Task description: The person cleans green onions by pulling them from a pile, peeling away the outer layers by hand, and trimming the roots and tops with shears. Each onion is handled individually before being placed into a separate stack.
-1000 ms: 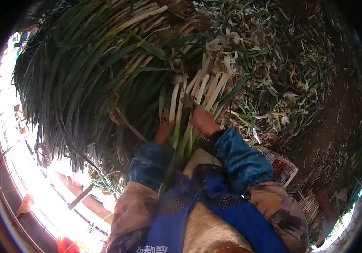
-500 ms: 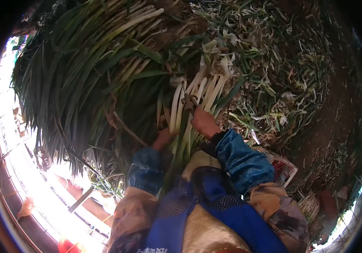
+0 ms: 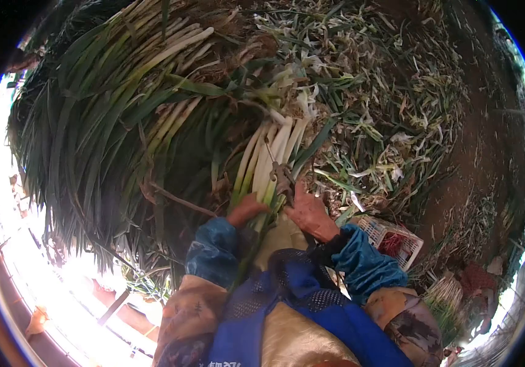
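Several long leeks (image 3: 270,150) with white shanks and green leaves lie across my lap, their root ends pointing away from me. My left hand (image 3: 247,210) is closed round the lower green part of the stalks. Over the right side of the bunch is my right hand (image 3: 312,215), its index finger stretched forward and the others curled. At its fingertips a small grey-brown tool (image 3: 282,177) with a thin pointed tip lies over the white shanks. My right fingers partly hide its near end.
A large heap of untrimmed leeks (image 3: 91,122) fills the left side. Stripped leaves and peelings (image 3: 378,116) cover the ground ahead and right. A white plastic basket (image 3: 410,251) with red things inside stands beside my right forearm. Farther right lies a bundle of stalks (image 3: 443,296).
Both hands have come a little closer to my body. The tool has moved down the stalks toward me, and my right index finger has straightened. The view has shifted slightly.
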